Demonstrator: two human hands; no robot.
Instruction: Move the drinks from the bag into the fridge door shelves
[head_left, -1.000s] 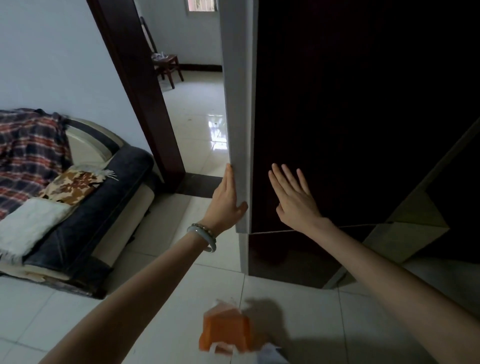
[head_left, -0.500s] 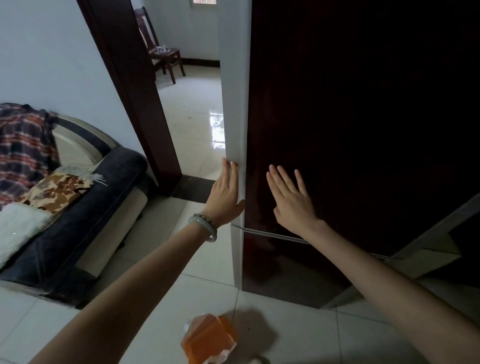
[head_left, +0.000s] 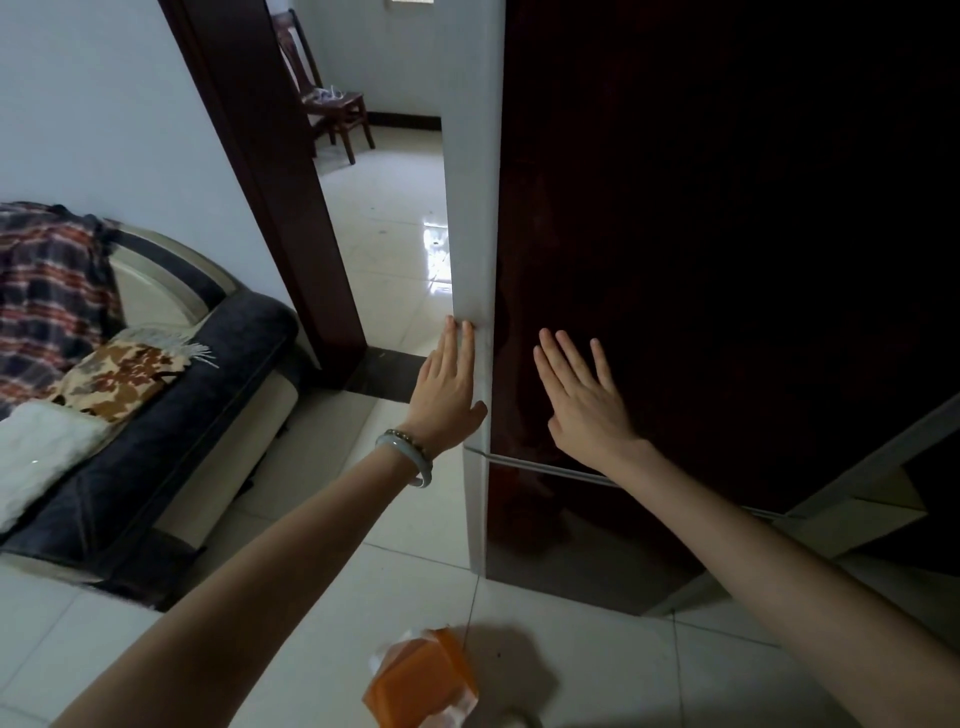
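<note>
A tall fridge with a dark red glossy door (head_left: 701, 260) and a pale grey side edge (head_left: 475, 208) stands in front of me. My left hand (head_left: 447, 389), with a bracelet on the wrist, lies with straight fingers along the grey edge, thumb wrapped toward the door front. My right hand (head_left: 582, 400) presses flat on the dark door, fingers spread. An orange bag (head_left: 423, 680) sits on the tiled floor below, between my arms. No drinks are visible; the door shelves are hidden.
A dark sofa (head_left: 171, 431) with a plaid blanket and patterned cushion stands at the left. A dark wooden door frame (head_left: 270, 182) opens onto another room holding a wooden chair (head_left: 327, 98). A pale angled panel (head_left: 857, 514) shows at the lower right of the fridge.
The view has shifted slightly downward and left. Both hands stay on the fridge, the left on its edge and the right flat on the door. The pale panel at lower right shows less.
</note>
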